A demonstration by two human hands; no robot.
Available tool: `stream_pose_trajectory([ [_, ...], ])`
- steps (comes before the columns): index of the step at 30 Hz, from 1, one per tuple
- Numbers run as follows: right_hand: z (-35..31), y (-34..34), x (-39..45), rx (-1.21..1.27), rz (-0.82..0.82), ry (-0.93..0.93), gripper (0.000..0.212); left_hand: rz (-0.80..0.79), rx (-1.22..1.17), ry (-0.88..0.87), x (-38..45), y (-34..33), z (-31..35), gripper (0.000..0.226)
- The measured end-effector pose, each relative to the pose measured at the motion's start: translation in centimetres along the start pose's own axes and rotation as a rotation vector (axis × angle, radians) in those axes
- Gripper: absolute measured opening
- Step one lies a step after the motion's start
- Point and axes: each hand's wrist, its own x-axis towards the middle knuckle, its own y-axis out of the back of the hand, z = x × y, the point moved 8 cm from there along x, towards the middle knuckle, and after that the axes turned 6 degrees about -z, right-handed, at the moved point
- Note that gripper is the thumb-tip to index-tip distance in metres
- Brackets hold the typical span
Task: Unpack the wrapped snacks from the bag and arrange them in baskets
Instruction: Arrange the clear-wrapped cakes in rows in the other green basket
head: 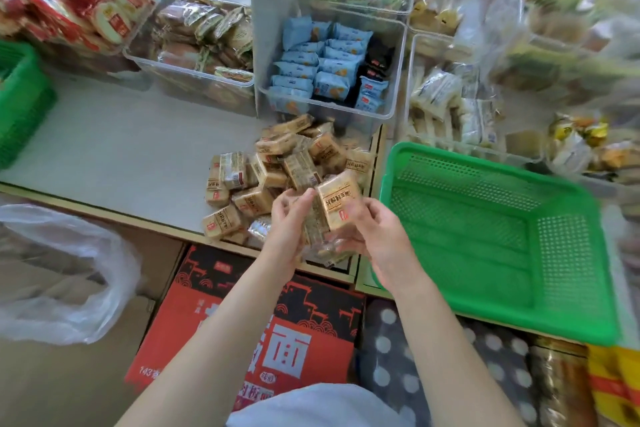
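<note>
Both hands, left hand (289, 218) and right hand (375, 236), are pinching a stack of tan crinkly-wrapped snack packets (334, 206) just left of the empty green plastic basket (491, 229). They're looking light but slippery, so squeezing the flat sides seems safest.

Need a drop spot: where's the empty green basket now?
In the head view, the green basket sits on the right, tilted over the counter edge, beside the right hand and the tan snack pile.

Both forearms are bare to the elbow, with a pale white garment (322, 406) at the bottom edge.

red carton (242, 333) reads "面", "143"
</note>
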Motion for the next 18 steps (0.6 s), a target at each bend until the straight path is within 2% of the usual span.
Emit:
stream_pose_trajectory([
  [1, -0.2, 0.9, -0.2, -0.078, 0.024, 0.031, 0.039, 0.002, -0.004, -0.006, -0.2, -0.6, 0.0, 0.061],
  [3, -0.7, 2.6, -0.8, -0.19, 0.085, 0.116, 0.026, 0.005, -0.034, -0.017, -0.4, -2.0, 0.0, 0.079],
  [7, -1.0, 4.2, -2.0, -0.218, 0.127, 0.237, 0.04, -0.036, 0.011, 0.032, -0.3, -5.4, -0.5, 0.112],
  [9, -1.0, 4.9, -2.1, -0.294, 0.166, 0.278, 0.036, -0.073, 0.014, 0.029, -1.1, -7.4, 0.0, 0.113],
  [10, -1.0, 5.1, -2.2, -0.334, 0.183, 0.28, 0.038, -0.097, 0.024, 0.003, -1.5, -8.3, 0.4, 0.105],
  [12, -1.1, 5.7, -2.3, -0.338, 0.218, 0.281, 0.046, -0.158, 0.026, -0.035, -1.9, -9.8, 0.6, 0.087],
  [15, -1.6, 6.9, -3.2, -0.268, 0.287, 0.294, 0.062, -0.173, -0.011, -0.062, -2.0, -11.1, 0.8, 0.094],
  [17, -0.6, 7.5, -3.2, -0.103, 0.308, 0.208, 0.093, -0.139, -0.006, -0.104, -1.9, -11.9, 1.2, 0.095],
  [18, 0.2, 7.6, -3.0, 0.077, 0.295, 0.142, 0.114, -0.129, -0.003, -0.123, -1.7, -12.5, 1.4, 0.093],
])
